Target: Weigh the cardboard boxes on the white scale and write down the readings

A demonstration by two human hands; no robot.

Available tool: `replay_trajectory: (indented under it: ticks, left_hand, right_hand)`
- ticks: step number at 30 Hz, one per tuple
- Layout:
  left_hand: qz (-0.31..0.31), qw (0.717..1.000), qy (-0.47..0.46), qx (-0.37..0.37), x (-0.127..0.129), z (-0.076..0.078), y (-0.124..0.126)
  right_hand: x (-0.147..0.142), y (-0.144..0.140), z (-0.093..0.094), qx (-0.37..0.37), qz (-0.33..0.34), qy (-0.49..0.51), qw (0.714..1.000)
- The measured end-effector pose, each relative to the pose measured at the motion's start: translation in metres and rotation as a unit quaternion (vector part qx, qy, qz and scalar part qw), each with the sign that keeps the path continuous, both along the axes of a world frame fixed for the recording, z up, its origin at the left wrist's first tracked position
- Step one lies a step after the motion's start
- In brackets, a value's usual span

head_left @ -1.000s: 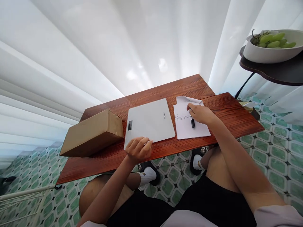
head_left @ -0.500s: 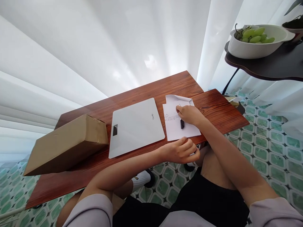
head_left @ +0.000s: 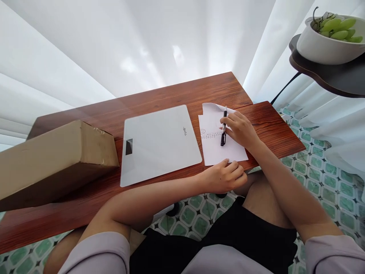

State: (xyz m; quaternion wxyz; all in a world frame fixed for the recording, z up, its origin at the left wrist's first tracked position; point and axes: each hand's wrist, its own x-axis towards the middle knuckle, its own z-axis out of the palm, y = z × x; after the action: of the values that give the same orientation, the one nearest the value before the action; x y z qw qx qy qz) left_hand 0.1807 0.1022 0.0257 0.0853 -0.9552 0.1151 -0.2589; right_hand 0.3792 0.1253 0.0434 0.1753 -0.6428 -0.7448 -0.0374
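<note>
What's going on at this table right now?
A seated person has a black pen in the right hand, over sheets of paper with some writing on them. The left hand is by the near edge of the sheets, fingers loosely bent; whether it touches them is unclear. On the wooden table, a white scale lies left of the paper, and a cardboard box sits farther left.

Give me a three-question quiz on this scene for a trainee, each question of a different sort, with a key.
1. What is in the right hand?
A) ruler
B) pen
C) scissors
2. True or false: the scale lies between the box and the paper.
3. Fill in: the grapes sit in a white ____.

Key: 1. B, pen. 2. True. 3. bowl.
</note>
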Motion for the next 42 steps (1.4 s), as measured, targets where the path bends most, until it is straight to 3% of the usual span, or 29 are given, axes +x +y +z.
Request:
replay_trajectory:
  ticks: [2,4,7,10,15,19,23,42]
  left_hand:
    - [-0.001,1.0,0.012,-0.005,-0.001,0.0,0.0]
    - [0.001,1.0,0.018,-0.009,-0.001,-0.001,0.0]
    - [0.01,1.0,0.012,-0.02,-0.001,-0.005,-0.001]
    - [0.009,1.0,-0.004,-0.028,0.0,-0.008,-0.001]
    - [0.003,0.999,0.002,-0.033,0.001,-0.009,-0.001]
    - [0.003,0.999,0.005,-0.041,0.001,-0.006,0.0]
    - [0.002,0.999,0.013,-0.046,0.001,-0.006,0.0]
    - [0.004,0.999,0.021,-0.045,0.001,-0.007,-0.001]
  right_hand:
    - [-0.004,0.0,-0.004,0.021,-0.01,0.049,0.999]
    - [-0.01,-0.001,-0.007,0.026,-0.028,0.158,0.987]
    - [-0.019,-0.003,-0.009,-0.02,-0.027,0.359,0.933]
    - [-0.025,-0.004,-0.01,-0.06,-0.012,0.444,0.894]
    - [-0.026,-0.005,-0.008,-0.029,-0.065,0.424,0.903]
    - [-0.027,-0.005,-0.008,-0.068,-0.052,0.407,0.909]
    - [-0.028,-0.006,-0.01,-0.053,-0.051,0.38,0.922]
    - [-0.027,-0.002,-0.016,-0.066,-0.034,0.414,0.907]
